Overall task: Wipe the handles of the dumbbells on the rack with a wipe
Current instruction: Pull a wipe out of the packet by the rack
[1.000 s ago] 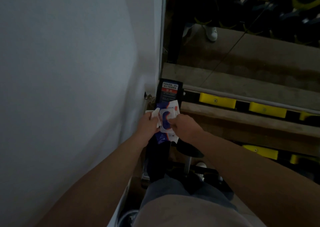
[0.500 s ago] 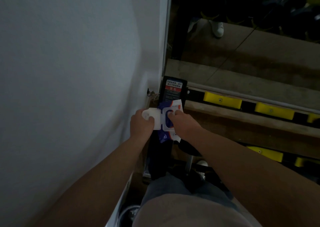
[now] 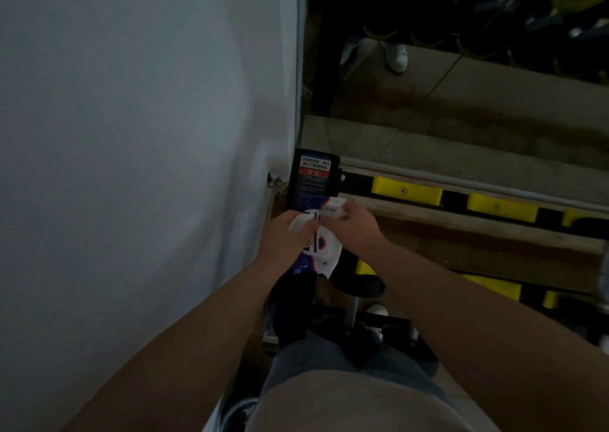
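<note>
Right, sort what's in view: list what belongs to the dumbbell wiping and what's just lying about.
Belongs to the job: wipe packet, gripped by left hand; white wipe, pinched by right hand; black dumbbell; rack with yellow cradles.
Lying about: warning label; white wall; white shoe.

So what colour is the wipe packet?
White with blue and some red print. The head view shows the wipe packet gripped between the left hand and right hand.
</note>
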